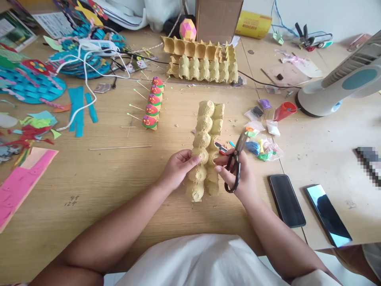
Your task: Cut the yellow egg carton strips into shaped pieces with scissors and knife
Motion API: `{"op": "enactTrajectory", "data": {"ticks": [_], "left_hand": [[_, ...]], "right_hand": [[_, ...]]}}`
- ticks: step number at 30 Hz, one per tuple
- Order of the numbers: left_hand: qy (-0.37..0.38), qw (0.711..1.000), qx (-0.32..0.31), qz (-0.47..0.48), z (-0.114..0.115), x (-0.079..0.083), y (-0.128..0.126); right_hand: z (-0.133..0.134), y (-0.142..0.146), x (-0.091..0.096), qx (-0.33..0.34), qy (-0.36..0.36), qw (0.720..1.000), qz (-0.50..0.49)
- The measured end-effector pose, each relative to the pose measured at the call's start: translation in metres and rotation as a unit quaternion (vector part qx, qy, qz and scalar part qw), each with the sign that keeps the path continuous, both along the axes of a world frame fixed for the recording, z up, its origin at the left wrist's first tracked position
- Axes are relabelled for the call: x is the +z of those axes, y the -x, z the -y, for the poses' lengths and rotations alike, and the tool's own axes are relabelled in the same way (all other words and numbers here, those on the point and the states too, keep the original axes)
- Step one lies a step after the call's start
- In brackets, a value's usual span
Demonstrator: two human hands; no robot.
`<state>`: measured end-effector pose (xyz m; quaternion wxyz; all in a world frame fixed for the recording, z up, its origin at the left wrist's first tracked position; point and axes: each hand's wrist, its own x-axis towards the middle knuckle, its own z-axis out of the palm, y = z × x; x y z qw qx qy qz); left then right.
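My left hand (177,170) is closed on the left edge of a yellowish egg carton piece (202,139), thumb on top. The carton stretches away from me in two rows of bumps, above the table. A pair of black-handled scissors (233,173) is in my right hand (245,176), blades tilted up and away from the carton. The right fingertips also reach the carton's right edge. A red and black tool (219,147), partly hidden, lies just behind that hand. Beyond my left hand sits a painted egg carton caterpillar (153,104) in red and green, with several pin-like sticks.
More egg carton pieces (205,68) lie at the back. Bagged coloured clay (262,149), a red cup (285,111) and a grey-white fan (321,93) are at right. Two phones (287,200) lie near my right forearm. A thin stick (120,147) and blue woven paper (32,85) are left.
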<state>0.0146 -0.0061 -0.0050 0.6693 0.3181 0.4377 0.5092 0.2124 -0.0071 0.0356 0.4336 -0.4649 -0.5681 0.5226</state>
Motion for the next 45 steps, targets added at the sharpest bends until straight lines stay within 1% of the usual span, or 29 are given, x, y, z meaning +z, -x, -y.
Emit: {"op": "enactTrajectory", "data": {"ticks": [3,5,9,12,16,20,25,31,36,45], "left_hand": [[0.0,0.999,-0.035,0.025,0.003,-0.003,0.0],[0.001,0.998,-0.044,0.041,0.003,-0.003,0.0],[0.012,0.997,-0.058,0.052,0.002,0.001,-0.003],[-0.005,0.997,-0.049,0.058,0.001,0.003,-0.004],[-0.023,0.998,-0.046,0.02,-0.001,0.004,-0.004],[-0.039,0.998,-0.042,-0.014,-0.001,0.005,-0.005],[-0.059,0.997,-0.046,-0.031,0.003,0.009,-0.007],[-0.032,0.998,-0.046,-0.028,0.003,0.008,-0.008],[-0.032,0.998,-0.051,-0.015,0.002,0.006,-0.008],[-0.024,0.998,-0.056,-0.015,0.002,0.007,-0.009]], "right_hand": [[-0.005,0.003,-0.003,0.033,0.072,0.996,-0.039],[-0.005,0.005,-0.005,0.025,0.081,0.996,-0.036],[-0.002,0.008,-0.009,0.006,0.061,0.998,-0.022],[0.002,0.009,-0.013,0.005,0.041,0.999,-0.012],[0.004,0.009,-0.014,0.011,0.035,0.999,0.01],[0.001,0.009,-0.014,0.01,0.052,0.999,-0.011],[0.001,0.01,-0.015,0.003,0.033,0.999,0.009],[0.002,0.011,-0.012,0.007,0.054,0.998,-0.008],[0.003,0.011,-0.01,0.002,0.054,0.999,0.0],[0.001,0.01,-0.012,0.006,0.046,0.999,0.0]]}}
